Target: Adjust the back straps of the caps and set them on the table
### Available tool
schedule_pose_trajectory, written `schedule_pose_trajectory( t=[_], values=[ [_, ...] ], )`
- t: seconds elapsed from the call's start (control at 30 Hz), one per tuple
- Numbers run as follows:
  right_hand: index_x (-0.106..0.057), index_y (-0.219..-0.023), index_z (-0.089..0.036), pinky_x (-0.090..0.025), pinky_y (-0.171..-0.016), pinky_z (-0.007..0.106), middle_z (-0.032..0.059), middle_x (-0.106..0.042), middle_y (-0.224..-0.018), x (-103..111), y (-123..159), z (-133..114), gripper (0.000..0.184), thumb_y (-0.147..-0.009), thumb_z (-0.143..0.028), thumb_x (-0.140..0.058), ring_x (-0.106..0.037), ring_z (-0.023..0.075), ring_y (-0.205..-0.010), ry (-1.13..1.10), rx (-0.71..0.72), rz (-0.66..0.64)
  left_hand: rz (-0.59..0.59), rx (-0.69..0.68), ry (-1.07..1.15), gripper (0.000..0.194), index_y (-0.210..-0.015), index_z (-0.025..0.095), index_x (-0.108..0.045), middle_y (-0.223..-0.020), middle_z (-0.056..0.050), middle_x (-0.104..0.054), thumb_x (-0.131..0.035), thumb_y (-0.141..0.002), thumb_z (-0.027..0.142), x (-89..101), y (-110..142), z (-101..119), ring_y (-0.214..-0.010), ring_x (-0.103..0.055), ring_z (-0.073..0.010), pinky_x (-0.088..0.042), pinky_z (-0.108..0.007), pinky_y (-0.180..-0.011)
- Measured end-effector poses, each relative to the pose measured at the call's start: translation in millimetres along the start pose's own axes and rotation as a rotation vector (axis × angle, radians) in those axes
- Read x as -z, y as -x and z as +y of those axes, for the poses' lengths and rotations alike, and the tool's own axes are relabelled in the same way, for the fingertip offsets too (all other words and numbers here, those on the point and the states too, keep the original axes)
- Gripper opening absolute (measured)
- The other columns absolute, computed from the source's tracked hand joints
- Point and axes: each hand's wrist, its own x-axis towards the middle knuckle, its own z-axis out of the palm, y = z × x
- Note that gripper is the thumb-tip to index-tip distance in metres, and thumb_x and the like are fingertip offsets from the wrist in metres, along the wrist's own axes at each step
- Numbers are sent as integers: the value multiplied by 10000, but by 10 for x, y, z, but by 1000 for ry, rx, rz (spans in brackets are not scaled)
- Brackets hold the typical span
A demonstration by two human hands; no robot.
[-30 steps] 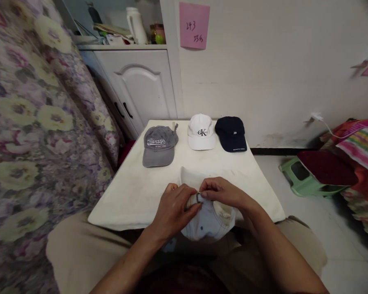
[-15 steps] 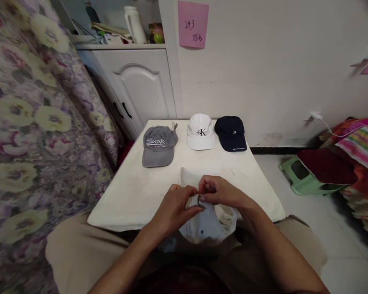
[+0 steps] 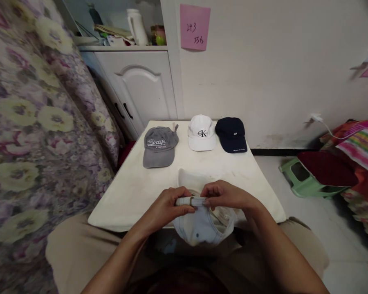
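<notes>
- Cream surface point(image 3: 131, 196).
- Pale blue cap point(image 3: 187, 227) at the surface's near edge, crown on the person's side of the grip, brim beyond it.
- Left hand point(image 3: 162, 208), pinching the cap's strap point(image 3: 198, 202).
- Right hand point(image 3: 228, 197), pinching it farther right.
- Buckle point(image 3: 191, 201) between both pinches.

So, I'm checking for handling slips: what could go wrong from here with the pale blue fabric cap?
The left hand and right hand pinch the narrow pale fabric strap on either side of its small metal-looking buckle, so it might slip from their grip.

Part of the pale blue fabric cap overhangs the near edge of the cream cloth-covered table, so it could fall if released.
</notes>
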Motion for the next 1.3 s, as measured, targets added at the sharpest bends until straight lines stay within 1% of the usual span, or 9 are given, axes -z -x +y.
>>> schedule_pose_trajectory(
  t=[0.07,0.17,0.27,0.43,0.63,0.9,1.03,1.17,1.3],
  values=[
    [-671,-914,-144,-434,-587,224,-18,-639,-730,-3,-27,33,208,-824,-322,-728,-567,102,-612,18,2,-2,-41,-5,3,186,-853,158,-670,-732,35,-599,-724,-813,331,26,0,17,-690,-515,-135,-372,-225,-613],
    [-664,-896,-143,-412,-562,213,-25,-620,-705,-11,-60,62,189,-815,-301,-731,-541,95,-595,31,5,-4,-81,-74,-28,265,-867,151,-681,-755,19,-608,-576,-929,386,45,1,69,-704,-519,-135,-366,-226,-627],
    [-649,-861,-146,-394,-555,210,-37,-595,-673,-35,-76,66,154,-793,-256,-733,-515,90,-580,21,5,10,-91,-100,-59,364,-783,146,-656,-684,25,-563,-483,-975,402,21,-8,98,-643,-486,-123,-335,-224,-586],
    [-631,-817,-152,-370,-553,212,-48,-562,-657,-84,-89,54,138,-763,-223,-735,-488,93,-589,77,23,48,-72,-59,-60,297,-768,142,-666,-649,31,-540,-581,-914,385,-61,-41,57,-625,-466,-123,-319,-220,-569],
    [-636,-829,-144,-391,-588,226,-35,-592,-706,-47,-97,78,192,-735,-249,-767,-502,97,-616,38,20,79,-56,19,8,281,-788,135,-655,-672,21,-546,-566,-905,374,-68,-48,18,-628,-473,-127,-325,-216,-557],
    [-647,-853,-153,-408,-603,224,-35,-614,-726,-76,-86,90,174,-743,-215,-766,-536,102,-638,20,49,64,-20,-70,-211,301,-815,166,-687,-701,12,-613,-549,-937,404,-93,-41,165,-668,-527,-144,-347,-236,-617],
    [-660,-897,-147,-425,-602,220,-22,-655,-753,-29,-46,34,236,-728,-236,-799,-561,99,-633,-49,24,57,-46,13,-39,357,-777,147,-646,-684,16,-561,-530,-942,442,-95,-49,116,-632,-470,-127,-311,-224,-557],
    [-670,-890,-136,-447,-596,224,5,-699,-747,88,38,-25,223,-778,-295,-778,-589,103,-609,-113,-11,-40,-79,64,176,350,-847,131,-646,-722,8,-560,-573,-912,467,-35,-40,20,-652,-465,-128,-322,-223,-573],
    [-644,-834,-133,-475,-627,231,11,-708,-729,158,79,-21,220,-798,-307,-772,-621,109,-617,-204,6,-110,-116,79,310,349,-802,135,-610,-680,29,-503,-617,-877,476,47,-32,11,-615,-406,-108,-285,-214,-557]
  ],
)
